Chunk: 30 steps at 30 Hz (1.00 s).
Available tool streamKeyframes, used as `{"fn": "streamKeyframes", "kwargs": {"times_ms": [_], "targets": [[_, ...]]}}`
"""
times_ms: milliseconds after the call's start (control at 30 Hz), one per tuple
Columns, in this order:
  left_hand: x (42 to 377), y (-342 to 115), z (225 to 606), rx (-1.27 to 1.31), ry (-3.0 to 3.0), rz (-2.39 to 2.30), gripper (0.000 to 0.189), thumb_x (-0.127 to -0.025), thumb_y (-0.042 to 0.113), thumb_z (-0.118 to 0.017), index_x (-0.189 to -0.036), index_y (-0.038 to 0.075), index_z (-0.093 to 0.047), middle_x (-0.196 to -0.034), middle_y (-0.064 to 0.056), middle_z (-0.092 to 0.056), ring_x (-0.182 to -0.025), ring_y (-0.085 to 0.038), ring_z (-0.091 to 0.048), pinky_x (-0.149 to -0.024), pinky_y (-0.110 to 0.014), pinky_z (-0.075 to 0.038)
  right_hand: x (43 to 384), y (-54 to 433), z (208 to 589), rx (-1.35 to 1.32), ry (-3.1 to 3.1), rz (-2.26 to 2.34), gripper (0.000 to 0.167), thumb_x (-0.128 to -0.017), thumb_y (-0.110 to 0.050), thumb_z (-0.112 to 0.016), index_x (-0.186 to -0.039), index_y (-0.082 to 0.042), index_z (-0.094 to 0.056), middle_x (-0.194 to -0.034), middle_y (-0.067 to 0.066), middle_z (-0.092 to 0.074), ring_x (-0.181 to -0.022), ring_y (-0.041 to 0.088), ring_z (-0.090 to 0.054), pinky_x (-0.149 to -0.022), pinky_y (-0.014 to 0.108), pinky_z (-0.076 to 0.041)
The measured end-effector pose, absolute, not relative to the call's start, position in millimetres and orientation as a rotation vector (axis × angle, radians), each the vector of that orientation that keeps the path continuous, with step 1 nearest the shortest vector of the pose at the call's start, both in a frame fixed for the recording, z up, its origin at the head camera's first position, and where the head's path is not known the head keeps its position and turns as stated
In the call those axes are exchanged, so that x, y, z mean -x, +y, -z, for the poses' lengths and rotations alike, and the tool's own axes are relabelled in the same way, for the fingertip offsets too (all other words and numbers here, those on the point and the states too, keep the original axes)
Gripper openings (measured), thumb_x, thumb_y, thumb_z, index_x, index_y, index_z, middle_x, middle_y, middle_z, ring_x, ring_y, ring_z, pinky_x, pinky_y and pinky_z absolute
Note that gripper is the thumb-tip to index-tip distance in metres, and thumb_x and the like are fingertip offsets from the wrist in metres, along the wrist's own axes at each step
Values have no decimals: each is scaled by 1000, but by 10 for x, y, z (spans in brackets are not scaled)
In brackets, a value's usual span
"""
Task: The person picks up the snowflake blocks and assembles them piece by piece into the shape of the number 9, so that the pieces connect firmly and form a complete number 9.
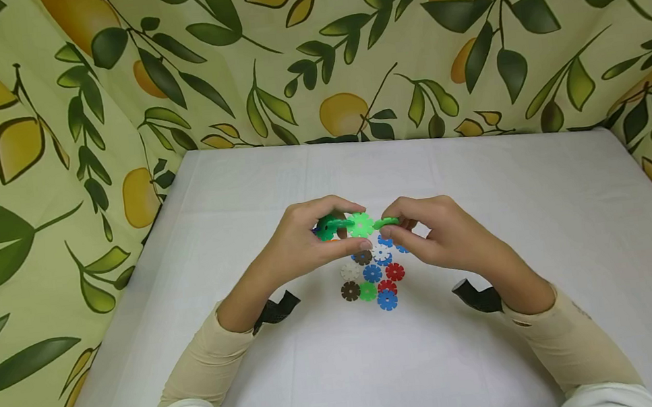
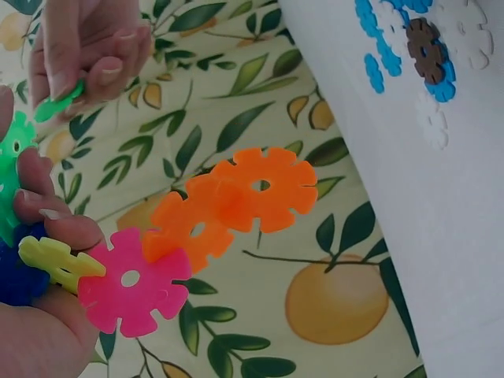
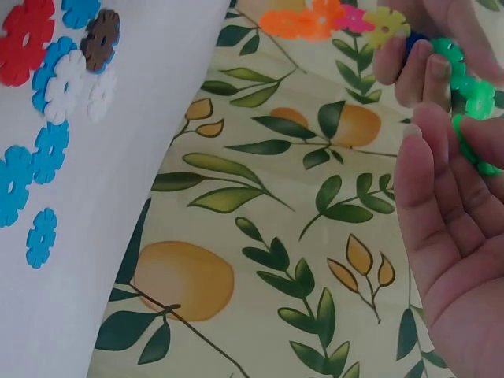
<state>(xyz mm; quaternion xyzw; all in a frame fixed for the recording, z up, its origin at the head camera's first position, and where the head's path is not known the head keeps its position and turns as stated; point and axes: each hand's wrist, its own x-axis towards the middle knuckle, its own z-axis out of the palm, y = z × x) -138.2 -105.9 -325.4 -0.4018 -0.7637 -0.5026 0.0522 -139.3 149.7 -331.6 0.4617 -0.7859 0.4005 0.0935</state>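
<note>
My left hand (image 1: 300, 239) holds a chain of flower-shaped interlocking discs. In the left wrist view the chain shows two orange discs (image 2: 264, 189), a pink disc (image 2: 157, 291), a yellow disc (image 2: 59, 266) and a dark blue disc (image 2: 24, 272). Green discs (image 3: 449, 59) follow, ending in a light green disc (image 1: 360, 225) between the hands. Facing it, my right hand (image 1: 438, 225) pinches another green disc (image 1: 386, 222) between thumb and fingers, nearly edge-on. That disc sits right beside the light green one; whether they are joined I cannot tell.
Loose discs lie on the white-covered table (image 1: 332, 375) below the hands: several blue discs (image 1: 387, 300), red discs (image 1: 395, 271), brown discs (image 1: 350, 291), white discs (image 1: 350, 271) and a green disc (image 1: 368, 291). A fruit-patterned curtain (image 1: 345, 49) stands behind the table.
</note>
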Motion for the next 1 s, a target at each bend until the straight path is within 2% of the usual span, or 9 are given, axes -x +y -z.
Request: {"fn": "streamKeyframes", "kwargs": {"times_ms": [200,300,333,433,467,733,933,1000], "targets": [[1375,-1045,3251,1219,-2335,1542,42,-79,12,-87,-116,3,-68,-90,2,-71,-70,-7,-64,-61,-28,-57,1348,1462,3280,-1375,-2235,-1183,26,-82,9,-76,-101,-7,-68,-87,-8,-69,-71,6,-64,-72,17,-54],[1370,-1043,3251,1219,-2332,1557,41,-80,11,-86,-116,3,-67,-90,2,-71,-70,-7,-63,-61,-28,-57,1334,1439,3275,-1400,-2185,-1156,9,-93,-6,-72,-100,-6,-68,-83,-7,-68,-69,7,-62,-69,17,-53],[1368,-1043,3253,1219,-2334,1561,41,-80,11,-86,-116,3,-67,-90,3,-71,-69,-8,-63,-61,-29,-56,1330,1430,3276,-1408,-2168,-1146,8,-97,-13,-69,-99,-6,-67,-81,-7,-67,-67,7,-61,-67,18,-53],[1356,-1042,3253,1225,-2349,1575,40,-82,11,-85,-116,3,-66,-89,3,-70,-70,-9,-64,-62,-29,-56,1318,1404,3288,-1422,-2136,-1114,27,-104,-30,-55,-96,-6,-66,-76,-7,-63,-62,5,-55,-61,17,-49],[1351,-1043,3250,1227,-2358,1574,40,-82,12,-84,-117,4,-66,-89,4,-70,-70,-9,-63,-62,-29,-56,1314,1395,3292,-1421,-2129,-1105,29,-105,-31,-53,-95,-6,-65,-74,-8,-62,-61,5,-53,-59,16,-48],[1343,-1056,3247,1317,-2469,1481,40,-92,17,-76,-127,5,-63,-96,6,-70,-78,-4,-65,-70,-26,-56,1316,1373,3331,-1398,-2137,-1088,31,-105,-32,-52,-91,-7,-63,-68,-9,-57,-56,4,-47,-53,15,-43],[1358,-1058,3261,1396,-2442,1515,34,-92,12,-74,-124,2,-65,-93,7,-69,-77,-6,-64,-73,-26,-55,1310,1370,3356,-1396,-2145,-1110,31,-105,-32,-52,-87,-8,-60,-66,-10,-54,-56,2,-45,-51,15,-41],[1361,-1050,3269,1419,-2436,1525,33,-92,12,-74,-122,3,-65,-92,6,-69,-77,-5,-65,-73,-26,-55,1304,1366,3375,-1397,-2145,-1126,24,-104,-25,-57,-86,-9,-59,-66,-9,-54,-56,1,-44,-51,15,-41]]}}
